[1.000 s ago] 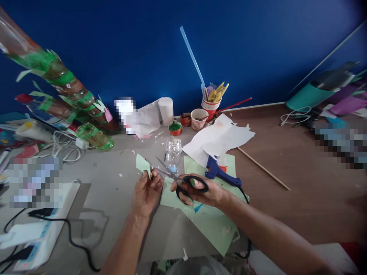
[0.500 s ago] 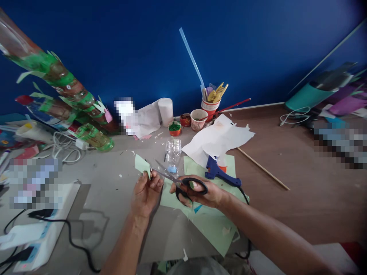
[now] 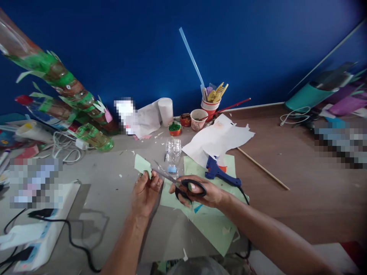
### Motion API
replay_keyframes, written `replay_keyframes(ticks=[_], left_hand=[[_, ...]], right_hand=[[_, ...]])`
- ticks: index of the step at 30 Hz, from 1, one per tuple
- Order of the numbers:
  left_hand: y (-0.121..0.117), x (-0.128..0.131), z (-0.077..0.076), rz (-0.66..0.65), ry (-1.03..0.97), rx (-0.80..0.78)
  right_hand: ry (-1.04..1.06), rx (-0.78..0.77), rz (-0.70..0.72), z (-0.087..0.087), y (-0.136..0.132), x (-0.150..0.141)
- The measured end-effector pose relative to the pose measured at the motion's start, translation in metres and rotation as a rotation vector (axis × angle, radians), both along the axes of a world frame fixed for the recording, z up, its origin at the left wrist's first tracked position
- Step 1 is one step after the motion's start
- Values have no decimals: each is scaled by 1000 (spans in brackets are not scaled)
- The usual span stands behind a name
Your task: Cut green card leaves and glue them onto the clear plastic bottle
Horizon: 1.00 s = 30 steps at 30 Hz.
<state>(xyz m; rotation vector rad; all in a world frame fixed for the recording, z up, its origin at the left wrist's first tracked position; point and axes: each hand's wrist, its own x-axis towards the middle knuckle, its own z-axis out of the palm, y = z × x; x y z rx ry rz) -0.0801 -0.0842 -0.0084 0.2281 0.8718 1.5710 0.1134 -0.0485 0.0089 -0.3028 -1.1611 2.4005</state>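
Pinched between the thumb and fingers of my left hand (image 3: 146,193) is a small piece of light green paper (image 3: 141,163). My right hand (image 3: 205,193) is closed through the black handles of a pair of scissors (image 3: 168,174). The slightly parted blades point left, their tips at the right edge of the green piece. Beneath my right hand lies a larger light green sheet (image 3: 213,229). A blue glue gun (image 3: 222,177) rests on green paper just beyond that hand. Behind the blades, a clear plastic bottle (image 3: 173,152) lies on the table.
White torn paper (image 3: 219,137) and a wooden stick (image 3: 263,169) lie to the right. Paint cups (image 3: 198,119) and a cup of tools (image 3: 210,105) stand by the blue wall. A painted bottle trunk (image 3: 71,88) leans at left, near a power strip (image 3: 54,229).
The green piece has turned slightly in my left hand, showing more of its face. My right hand and the scissors have shifted slightly left, and the blades look a little closer together.
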Motion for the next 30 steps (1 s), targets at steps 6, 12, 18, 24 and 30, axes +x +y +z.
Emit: replay_keyframes(ticks=[6, 12, 18, 24, 30], left_hand=[[0, -1, -1, 10, -7, -12], [-2, -1, 4, -18, 11, 23], [-2, 1, 7, 2, 49, 22], [0, 2, 7, 76, 142, 4], [0, 2, 5, 112, 180, -5]], right_hand=[[-13, 27, 5, 1, 0, 0], [15, -8, -19, -3, 0, 1], [45, -113, -19, -5, 0, 1], [45, -81, 3, -1, 2, 2], [-16, 18, -12, 2, 2, 1]])
